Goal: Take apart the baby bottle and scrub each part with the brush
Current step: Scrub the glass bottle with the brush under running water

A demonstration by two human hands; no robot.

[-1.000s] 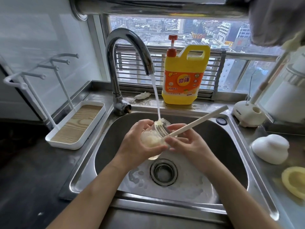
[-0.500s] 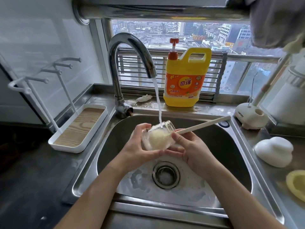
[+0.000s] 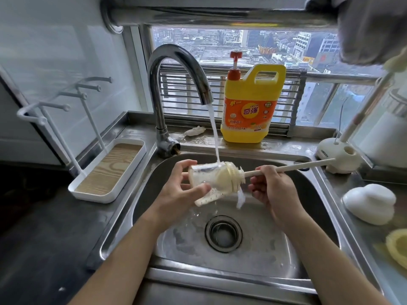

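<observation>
My left hand (image 3: 178, 194) grips the clear baby bottle body (image 3: 207, 183), lying on its side over the steel sink (image 3: 275, 256) with its mouth to the right. Water from the tap (image 3: 176, 69) runs onto the bottle and spills out of its mouth. My right hand (image 3: 272, 188) holds the long cream handle of the bottle brush (image 3: 293, 167); the pale brush head sits in the bottle's mouth, partly outside it. A white dome-shaped bottle part (image 3: 370, 202) and a yellow ring (image 3: 397, 247) lie on the right counter.
A yellow dish soap jug (image 3: 250, 106) with a red pump stands on the ledge behind the sink. A white drying rack with a wood-look tray (image 3: 108, 170) is at left. A white brush stand (image 3: 339, 155) sits at the right rear. The drain (image 3: 223, 233) lies below my hands.
The bottle has tipped from mouth-up under the stream to lying sideways, mouth right. My right hand has drawn the brush outward, so its head now pokes out of the mouth and water pours out.
</observation>
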